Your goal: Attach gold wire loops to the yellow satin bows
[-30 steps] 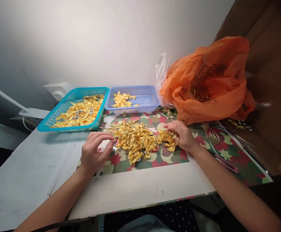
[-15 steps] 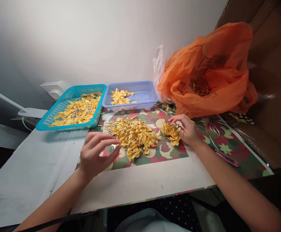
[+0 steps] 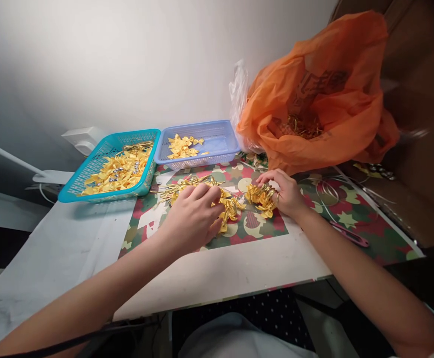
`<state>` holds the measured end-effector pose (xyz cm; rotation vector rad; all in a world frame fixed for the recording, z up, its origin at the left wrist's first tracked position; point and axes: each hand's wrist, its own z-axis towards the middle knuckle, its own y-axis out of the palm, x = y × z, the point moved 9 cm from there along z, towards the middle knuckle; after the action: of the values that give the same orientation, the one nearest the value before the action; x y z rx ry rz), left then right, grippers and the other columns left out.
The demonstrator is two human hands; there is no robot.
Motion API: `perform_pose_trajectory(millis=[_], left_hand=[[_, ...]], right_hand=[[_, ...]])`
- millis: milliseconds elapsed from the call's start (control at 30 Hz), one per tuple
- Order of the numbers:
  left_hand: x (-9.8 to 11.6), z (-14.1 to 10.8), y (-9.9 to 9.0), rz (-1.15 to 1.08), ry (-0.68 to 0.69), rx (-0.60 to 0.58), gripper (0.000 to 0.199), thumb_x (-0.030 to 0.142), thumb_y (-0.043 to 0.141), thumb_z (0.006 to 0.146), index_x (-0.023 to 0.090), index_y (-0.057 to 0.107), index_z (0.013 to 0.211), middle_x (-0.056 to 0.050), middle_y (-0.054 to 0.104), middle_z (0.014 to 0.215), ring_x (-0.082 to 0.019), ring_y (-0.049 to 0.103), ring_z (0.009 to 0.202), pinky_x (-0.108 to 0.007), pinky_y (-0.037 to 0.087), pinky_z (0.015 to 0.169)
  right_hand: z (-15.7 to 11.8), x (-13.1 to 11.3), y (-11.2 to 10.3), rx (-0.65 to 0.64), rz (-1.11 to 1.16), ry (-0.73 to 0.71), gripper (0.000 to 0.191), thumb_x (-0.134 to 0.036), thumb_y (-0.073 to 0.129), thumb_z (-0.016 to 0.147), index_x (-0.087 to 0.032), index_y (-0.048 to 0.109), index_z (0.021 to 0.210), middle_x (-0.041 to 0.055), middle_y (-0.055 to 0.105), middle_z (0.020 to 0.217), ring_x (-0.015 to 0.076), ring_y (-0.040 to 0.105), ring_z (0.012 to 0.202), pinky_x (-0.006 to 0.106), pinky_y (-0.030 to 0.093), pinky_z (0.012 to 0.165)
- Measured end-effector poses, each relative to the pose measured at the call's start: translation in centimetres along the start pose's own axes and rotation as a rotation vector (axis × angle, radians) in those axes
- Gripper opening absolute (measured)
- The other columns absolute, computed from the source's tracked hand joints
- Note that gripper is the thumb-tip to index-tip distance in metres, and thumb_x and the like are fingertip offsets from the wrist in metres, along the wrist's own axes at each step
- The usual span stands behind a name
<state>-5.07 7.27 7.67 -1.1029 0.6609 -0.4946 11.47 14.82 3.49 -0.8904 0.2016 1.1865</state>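
Note:
A bunch of yellow ribbon bows [image 3: 260, 200] with gold twist ties is gripped in my right hand [image 3: 286, 193], its fingers closed around the ties just above the mat. My left hand [image 3: 194, 216] reaches over the loose pile of yellow bows [image 3: 229, 209] in the middle, fingers curled down into it. The back of that hand hides much of the pile and whatever its fingertips touch. Gold ties [image 3: 170, 191] stick out from the pile's left side.
A teal basket [image 3: 107, 196] holds yellow bows, gold ties and small silver bells. Beside it stands a lilac basket [image 3: 220, 141] with a few bows. An orange plastic bag [image 3: 324, 144] rises at the right. Pink-handled scissors or cutter [image 3: 351, 234] lie on the camouflage-patterned mat [image 3: 265, 231].
My left hand has moved right and its fingers have gone from apart beside the pile to curled over it. My right hand keeps the bunch at nearly the same place.

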Motion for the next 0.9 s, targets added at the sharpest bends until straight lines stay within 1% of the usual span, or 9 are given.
perform_pose_trajectory(millis=[100,200,333,467,533,633,700,767,900], left_hand=[[-0.1,1.4,1.6,0.057,0.043,-0.22,0.013,0.032,0.066,0.077,0.022,0.067,0.069,-0.008,0.064,0.089,-0.026,0.053,0.086,-0.038,0.039,0.069],[-0.3,1.6,2.1,0.08,0.065,-0.312,0.016,0.03,0.063,0.078,0.02,0.066,0.066,-0.009,0.063,0.088,-0.026,0.052,0.086,-0.038,0.038,0.068],[-0.2,1.4,2.1,0.053,0.069,-0.342,0.018,0.024,0.059,0.081,0.019,0.066,0.065,-0.008,0.062,0.085,-0.024,0.051,0.083,-0.037,0.037,0.067],[-0.6,1.6,2.4,-0.062,-0.01,-0.369,0.02,0.024,0.055,0.084,0.021,0.069,0.07,-0.006,0.061,0.085,-0.023,0.051,0.082,-0.036,0.037,0.067],[-1.0,1.7,2.5,-0.124,-0.064,-0.37,0.019,0.025,0.055,0.084,0.021,0.07,0.073,-0.006,0.061,0.084,-0.023,0.05,0.082,-0.035,0.037,0.067],[-1.6,1.8,2.7,-0.197,-0.121,-0.359,0.019,0.023,0.054,0.083,0.021,0.071,0.073,-0.006,0.06,0.083,-0.023,0.05,0.081,-0.034,0.038,0.067],[-1.9,1.8,2.7,-0.231,-0.142,-0.343,0.019,0.022,0.055,0.081,0.021,0.071,0.072,-0.006,0.06,0.082,-0.022,0.05,0.08,-0.034,0.038,0.066],[-2.1,1.8,2.7,-0.26,-0.157,-0.328,0.018,0.022,0.055,0.08,0.021,0.071,0.072,-0.006,0.06,0.082,-0.022,0.049,0.079,-0.033,0.038,0.066],[-2.0,1.8,2.7,-0.345,-0.166,-0.32,0.017,0.023,0.056,0.08,0.021,0.071,0.072,-0.006,0.059,0.082,-0.021,0.05,0.077,-0.034,0.039,0.068]], right_hand=[[0.0,0.3,0.0,-0.003,-0.003,0.015,0.008,-0.016,0.057,0.085,-0.023,0.058,0.083,0.002,0.068,0.085,0.02,0.063,0.083,0.034,0.049,0.077],[-0.1,0.5,-0.1,-0.009,0.012,0.018,0.009,-0.015,0.057,0.084,-0.023,0.059,0.085,0.0024,0.067,0.086,0.0201,0.062,0.085,0.033,0.048,0.078],[-0.1,0.6,-0.2,-0.01,0.019,0.015,0.008,-0.014,0.057,0.085,-0.022,0.06,0.084,0.0036,0.066,0.086,0.0204,0.062,0.086,0.034,0.048,0.079],[0.0,0.5,-0.2,-0.008,0.094,0.053,0.009,-0.013,0.056,0.083,-0.021,0.06,0.082,0.0041,0.068,0.089,0.0205,0.064,0.089,0.036,0.048,0.083],[-0.1,0.8,0.1,-0.019,0.223,0.123,0.009,-0.013,0.057,0.082,-0.022,0.058,0.082,0.0036,0.07,0.095,0.0201,0.064,0.095,0.037,0.048,0.087],[-0.3,1.6,0.9,-0.032,0.544,0.273,0.01,-0.016,0.06,0.08,-0.023,0.053,0.083,0.0015,0.07,0.094,0.0187,0.066,0.096,0.037,0.05,0.088],[-0.4,2.1,1.4,-0.04,0.74,0.353,0.014,-0.022,0.064,0.079,-0.023,0.051,0.084,-0.0008,0.068,0.086,0.0173,0.068,0.088,0.035,0.053,0.082],[-0.4,2.3,1.8,-0.062,0.843,0.416,0.02,-0.027,0.07,0.077,-0.023,0.051,0.082,-0.0034,0.064,0.076,0.015,0.067,0.074,0.032,0.055,0.071],[-0.4,2.9,1.9,-0.1,0.799,0.5,0.026,-0.031,0.077,0.071,-0.021,0.054,0.078,-0.0064,0.056,0.065,0.0087,0.056,0.054,0.022,0.048,0.052]])
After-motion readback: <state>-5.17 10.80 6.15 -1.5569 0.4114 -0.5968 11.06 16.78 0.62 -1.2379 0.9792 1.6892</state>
